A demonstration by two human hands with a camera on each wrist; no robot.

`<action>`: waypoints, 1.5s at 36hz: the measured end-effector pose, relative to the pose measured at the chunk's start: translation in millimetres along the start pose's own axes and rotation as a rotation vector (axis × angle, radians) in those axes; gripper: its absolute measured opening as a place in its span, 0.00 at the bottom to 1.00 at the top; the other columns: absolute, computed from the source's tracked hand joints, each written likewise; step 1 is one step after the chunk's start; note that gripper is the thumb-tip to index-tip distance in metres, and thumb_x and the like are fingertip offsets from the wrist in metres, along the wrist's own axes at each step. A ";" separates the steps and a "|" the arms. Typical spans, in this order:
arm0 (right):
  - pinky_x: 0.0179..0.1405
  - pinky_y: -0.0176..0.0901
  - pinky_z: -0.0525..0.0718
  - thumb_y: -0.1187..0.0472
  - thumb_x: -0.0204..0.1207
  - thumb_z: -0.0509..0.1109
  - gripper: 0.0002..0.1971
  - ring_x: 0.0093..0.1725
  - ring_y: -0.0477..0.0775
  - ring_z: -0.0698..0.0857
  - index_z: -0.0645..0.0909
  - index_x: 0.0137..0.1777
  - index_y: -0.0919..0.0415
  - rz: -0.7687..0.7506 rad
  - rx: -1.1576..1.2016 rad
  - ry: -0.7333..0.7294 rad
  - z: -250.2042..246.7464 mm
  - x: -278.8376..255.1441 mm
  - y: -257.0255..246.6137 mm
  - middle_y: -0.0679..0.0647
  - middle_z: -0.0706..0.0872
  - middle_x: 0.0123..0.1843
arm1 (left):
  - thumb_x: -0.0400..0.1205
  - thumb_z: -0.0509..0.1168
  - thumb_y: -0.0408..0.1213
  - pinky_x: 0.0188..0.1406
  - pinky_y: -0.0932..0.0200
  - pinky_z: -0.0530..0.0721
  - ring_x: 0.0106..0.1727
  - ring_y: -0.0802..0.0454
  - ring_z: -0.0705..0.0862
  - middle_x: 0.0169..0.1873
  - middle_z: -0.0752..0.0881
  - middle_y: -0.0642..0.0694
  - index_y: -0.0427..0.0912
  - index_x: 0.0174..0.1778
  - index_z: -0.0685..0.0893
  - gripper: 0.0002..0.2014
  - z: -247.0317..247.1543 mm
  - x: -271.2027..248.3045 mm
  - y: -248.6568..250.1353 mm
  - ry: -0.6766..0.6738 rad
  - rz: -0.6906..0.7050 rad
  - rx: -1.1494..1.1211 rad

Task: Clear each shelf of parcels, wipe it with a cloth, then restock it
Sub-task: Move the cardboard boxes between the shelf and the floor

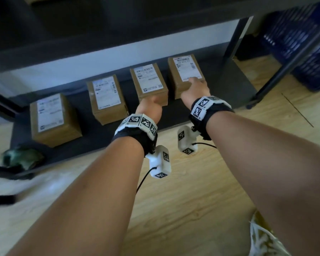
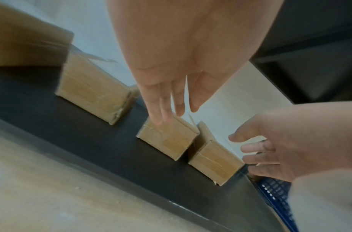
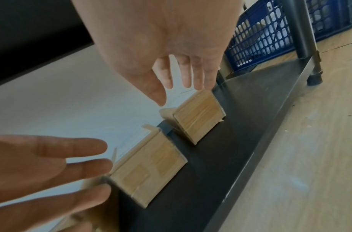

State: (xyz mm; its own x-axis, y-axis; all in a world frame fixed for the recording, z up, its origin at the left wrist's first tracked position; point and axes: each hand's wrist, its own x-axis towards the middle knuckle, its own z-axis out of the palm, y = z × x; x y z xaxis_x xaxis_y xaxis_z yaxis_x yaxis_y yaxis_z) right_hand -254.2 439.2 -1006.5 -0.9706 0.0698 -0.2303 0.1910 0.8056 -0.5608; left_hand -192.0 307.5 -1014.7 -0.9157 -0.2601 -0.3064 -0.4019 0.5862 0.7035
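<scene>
Both grips are spread: our left hand (image 1: 149, 106) reaches with straight, slightly parted fingers toward the front top edge of the third parcel (image 1: 149, 83), and in the left wrist view the fingertips (image 2: 160, 119) look to be just touching that edge; our right hand (image 1: 195, 89) lies on the near top edge of the fourth parcel (image 1: 186, 74), fingers straight and apart, nothing yet pinched or curled round. What the coming lift turns on, we judge, is that each box lies straight ahead of its own hand, its long axis running away from us toward the wall, so each hand meets a short end face and must slide over the top or down the sides to get hold; the right hand is a little further onto its box than the left.

Nearest us lies the pale wooden floor (image 1: 192, 191), with a pale shoe (image 1: 264, 241) at the lower right; beyond it the dark bottom shelf (image 1: 174, 115) sits low, nearly at floor level, and carries four parcels in a row, well apart, the second parcel (image 1: 106, 99) and the first parcel (image 1: 54, 120) lying to the left of our hands; a greenish cloth (image 1: 22, 158) rests on the shelf's front left corner. Above hangs the next dark shelf board (image 1: 81, 48), which leaves limited headroom; behind the row is a pale wall (image 1: 63, 71), and at the far right, past the rack's upright post (image 1: 235, 37), stands a blue crate (image 1: 307, 45).
</scene>
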 end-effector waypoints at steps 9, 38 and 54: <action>0.66 0.55 0.80 0.64 0.77 0.65 0.28 0.69 0.61 0.76 0.69 0.78 0.52 -0.080 -0.008 -0.043 41.1 -73.1 -34.3 0.58 0.69 0.75 | 0.84 0.55 0.28 0.66 0.57 0.74 0.69 0.43 0.78 0.68 0.81 0.40 0.40 0.72 0.77 0.20 -45.1 -67.1 -63.8 0.116 -0.082 0.008; 0.65 0.42 0.75 0.63 0.78 0.64 0.28 0.73 0.56 0.76 0.69 0.79 0.51 -0.627 -0.254 -0.512 173.3 -254.6 -167.7 0.52 0.73 0.78 | 0.80 0.52 0.27 0.57 0.46 0.81 0.64 0.37 0.79 0.69 0.74 0.37 0.42 0.77 0.68 0.26 -177.4 -239.7 -233.4 0.311 -0.606 0.270; 0.64 0.48 0.79 0.59 0.79 0.63 0.26 0.66 0.66 0.79 0.71 0.77 0.43 -0.801 -0.436 -0.527 324.9 -233.1 -250.7 0.60 0.70 0.73 | 0.80 0.53 0.27 0.68 0.44 0.76 0.72 0.39 0.70 0.71 0.71 0.40 0.41 0.77 0.66 0.27 -188.3 -198.7 -324.1 0.270 -0.645 0.287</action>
State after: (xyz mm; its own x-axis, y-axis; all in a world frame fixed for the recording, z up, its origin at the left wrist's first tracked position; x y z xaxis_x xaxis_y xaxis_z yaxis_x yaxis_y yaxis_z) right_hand -28.2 29.8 -1070.6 -0.5830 -0.7573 -0.2944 -0.6493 0.6521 -0.3914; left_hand 120.9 24.8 -1061.1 -0.4806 -0.7767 -0.4072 -0.8769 0.4213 0.2313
